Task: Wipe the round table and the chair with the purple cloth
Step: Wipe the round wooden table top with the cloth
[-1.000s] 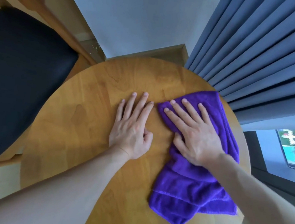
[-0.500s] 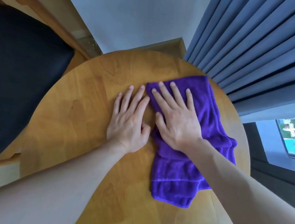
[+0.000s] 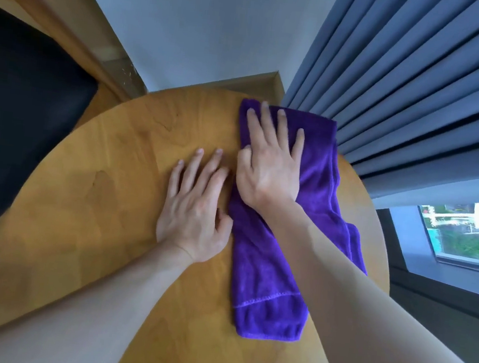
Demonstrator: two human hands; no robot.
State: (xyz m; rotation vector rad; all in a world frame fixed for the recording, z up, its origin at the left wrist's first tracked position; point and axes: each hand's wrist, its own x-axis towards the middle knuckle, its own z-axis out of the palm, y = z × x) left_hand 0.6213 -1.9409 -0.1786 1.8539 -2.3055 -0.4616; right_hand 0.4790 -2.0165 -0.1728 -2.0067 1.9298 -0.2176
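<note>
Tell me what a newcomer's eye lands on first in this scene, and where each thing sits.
The purple cloth stands out first, stretched from the near side to the far edge of the round table, with the right hand pressed flat on its far end. The left hand rests flat on the bare wood just left of the cloth. To the left sits the chair with its black seat, and blue curtains hang at the right.

Both hands flat on the round desk
The right hand pressed the purple cloth near the far edge; the left hand lay beside it on bare wood
</note>
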